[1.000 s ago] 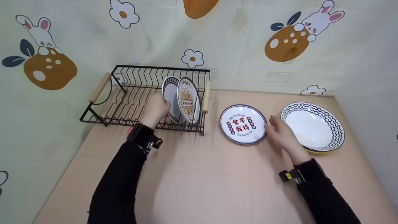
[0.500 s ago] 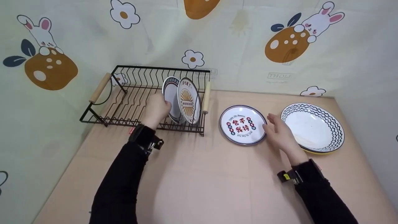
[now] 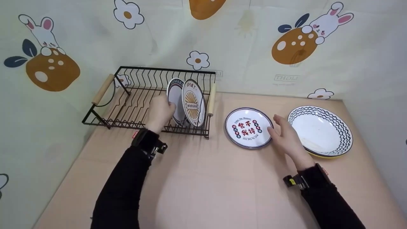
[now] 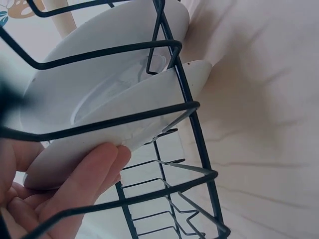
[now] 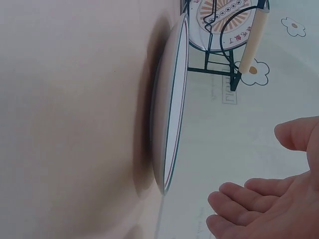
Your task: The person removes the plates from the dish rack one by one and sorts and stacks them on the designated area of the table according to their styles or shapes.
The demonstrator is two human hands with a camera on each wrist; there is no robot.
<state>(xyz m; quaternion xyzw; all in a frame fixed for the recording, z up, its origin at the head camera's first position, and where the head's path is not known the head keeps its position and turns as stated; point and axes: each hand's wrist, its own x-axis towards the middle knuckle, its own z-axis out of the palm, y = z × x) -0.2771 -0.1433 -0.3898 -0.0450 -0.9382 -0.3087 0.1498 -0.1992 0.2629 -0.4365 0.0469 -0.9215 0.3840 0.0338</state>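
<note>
A black wire dish rack [image 3: 103, 89] with wooden handles stands at the back left and holds two plates on edge. My left hand [image 3: 160, 113] grips the left one, a white plate [image 3: 174, 92] with a dark patterned rim. In the left wrist view the fingers [image 4: 89, 174] lie against this plate's underside, behind the rack wires; the thumb is mostly hidden. Beside it leans a plate with a yellow sunburst [image 3: 192, 105]. On the table lies a white plate with red characters [image 3: 248, 127]. My right hand [image 3: 288, 140] is by its right rim, fingers extended and holding nothing.
A large white bowl [image 3: 318, 127] with black wavy lines stands at the right, just beyond my right hand; a yellow edge shows under it. A patterned cloth [image 3: 241, 54] covers the wall behind the table [image 3: 203, 190].
My right hand has shifted slightly, with thumb and fingers a little farther apart. The left hand keeps its hold on the racked plate. Nothing else has visibly moved.
</note>
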